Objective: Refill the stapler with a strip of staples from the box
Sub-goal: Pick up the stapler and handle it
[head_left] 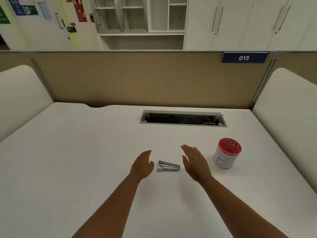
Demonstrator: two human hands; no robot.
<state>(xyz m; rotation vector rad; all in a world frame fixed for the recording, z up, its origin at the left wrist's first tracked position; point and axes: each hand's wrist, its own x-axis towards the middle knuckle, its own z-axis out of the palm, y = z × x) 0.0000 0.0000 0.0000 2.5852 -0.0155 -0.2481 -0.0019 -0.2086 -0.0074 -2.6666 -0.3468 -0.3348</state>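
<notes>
White desk (pixel 85 169) fills the near frame as a person's two bare forearms reach in from 6 o'clock, w/ the task apparently at its very start. Left hand (pixel 143 164) and right hand (pixel 194 163) flank a small metal stapler (pixel 169 166); both are spread wide, fingers straight, palms turned toward each other, holding nothing. Neither touches the stapler: left hand sits just beside its 9 o'clock end, right hand just beside its 3 o'clock end. Whether the hands rest on the desk or hang above it can't be told.

Stapler lies flat on the desk, long axis approx. 9-to-3, pale tip at the left end. It looks closed, though the view is too small to be sure. No strip of staples is visible in or near it.

At 2 o'clock from the stapler, near the right hand but apart from it, stands a round white tub (pixel 226 156) w/ a red rim and handwritten marks on its side. Contents are red and too blurred to identify; judged the likely staple source, as no other box shows.

Farther back, at 12 o'clock, an open cable slot (pixel 183 118) is cut into the desk, then a tan partition (pixel 137 78) bearing a blue tag (pixel 244 57) reading 015. Cabinets (pixel 240 23) stand beyond.

Judged still to do: open the stapler, fetch a strip, load it, close up.
</notes>
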